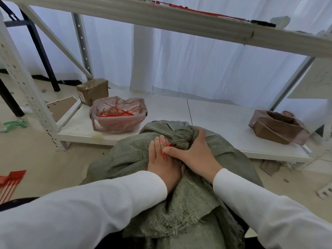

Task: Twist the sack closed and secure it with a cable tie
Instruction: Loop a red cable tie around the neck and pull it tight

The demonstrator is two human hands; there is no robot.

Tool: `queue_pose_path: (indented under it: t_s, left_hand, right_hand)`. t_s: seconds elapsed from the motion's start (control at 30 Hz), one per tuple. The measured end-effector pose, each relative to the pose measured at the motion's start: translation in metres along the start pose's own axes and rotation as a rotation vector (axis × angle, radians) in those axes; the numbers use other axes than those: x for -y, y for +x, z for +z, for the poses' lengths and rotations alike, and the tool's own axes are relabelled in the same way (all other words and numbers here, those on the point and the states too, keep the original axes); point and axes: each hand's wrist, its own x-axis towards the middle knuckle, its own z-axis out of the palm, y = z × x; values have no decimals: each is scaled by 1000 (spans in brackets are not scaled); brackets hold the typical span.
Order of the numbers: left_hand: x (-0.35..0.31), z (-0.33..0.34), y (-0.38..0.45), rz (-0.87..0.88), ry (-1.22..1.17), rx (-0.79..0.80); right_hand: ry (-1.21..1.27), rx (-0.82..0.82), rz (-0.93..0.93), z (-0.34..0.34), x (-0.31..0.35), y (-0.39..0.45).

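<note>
Right hand [194, 151] is wrapping around the twisted neck [184, 138] of the sack [129, 155], fingers curled over the bunched fabric, thumb pointing left along the base of the twist. Left hand [162, 159] is lying flat on the sack just left of the neck, fingers straight and together, partly tucked under the right thumb. Hands are touching and overlapping at the neck.

Red cable tie [163, 145] is sitting at the neck: a thin strand is running across the left fingers and the wider tail is poking out just below the right thumb. Can't tell whether it's looped fully round or locked. Can't tell which fingers, if any, are pinching it.

Sack is grey-green woven, filling the lower centre, its neck right in front of the white shelf board [224, 119]. Both sleeves are white.

Relative to the sack neck: a bin lined with pink plastic [118, 116] holding loose red ties is sitting on the shelf board behind and to the left; a taped cardboard box [92, 90] is further back-left beyond that bin; a brown box wrapped in pinkish plastic [278, 126] is on the board well to the right. A bundle of red ties [10, 180] is lying on the floor far left.
</note>
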Motion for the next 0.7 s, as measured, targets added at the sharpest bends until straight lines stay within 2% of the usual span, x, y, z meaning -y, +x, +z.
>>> queue_pose_path:
  t_s: [0.1, 0.13, 0.2, 0.27, 0.43, 0.47, 0.57, 0.7]
  left_hand:
    - [-2, -8, -2, 1, -11, 23]
    - [0, -7, -1, -10, 18, -35]
    - [0, -8, -3, -62, -8, 12]
    - [-1, -11, -4, -70, 37, -62]
    - [3, -16, 2, 45, 128, -83]
    - [7, -13, 3, 77, 125, -38]
    - [24, -13, 4, 178, -50, 108]
    - [45, -19, 11, 255, -623, 102]
  right_hand:
    - [6, -33, 16, 3, 0, 5]
    - [28, -26, 36, 4, 2, 5]
    - [76, -34, 100, 8, 4, 8]
    - [74, -56, 137, 11, 6, 10]
    - [63, -79, 160, 12, 5, 17]
    - [60, -69, 155, 11, 5, 18]
    - [38, -6, 126, 7, 6, 20]
    - [24, 50, 89, -2, 6, 18]
